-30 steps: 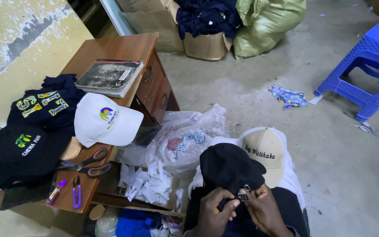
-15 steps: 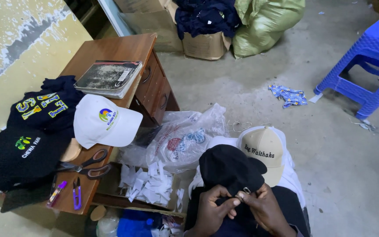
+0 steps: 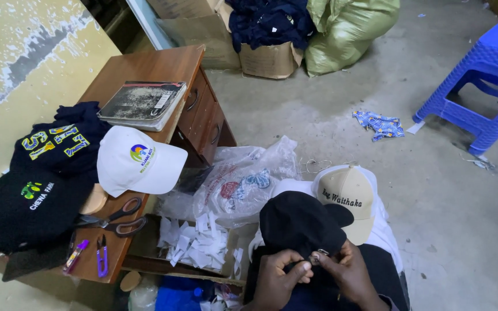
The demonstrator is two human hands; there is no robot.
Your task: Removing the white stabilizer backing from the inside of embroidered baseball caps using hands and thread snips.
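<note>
Wooden desk (image 3: pixel 145 72) at left carries stacked dark caps, a white cap (image 3: pixel 136 168) and scissors (image 3: pixel 113 217). On the lap, a black cap (image 3: pixel 301 222) rests beside a beige cap (image 3: pixel 350 196). Compared with a second ago, left hand (image 3: pixel 278 277) and right hand (image 3: pixel 350 273) remain pinched on its rear strap buckle (image 3: pixel 321 253), barely shifted; the fastening work continues.

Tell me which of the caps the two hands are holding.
The black cap on the lap. Both hands pinch its rear edge. The beige cap lies just behind it; the white cap rests on the wooden table.
</note>
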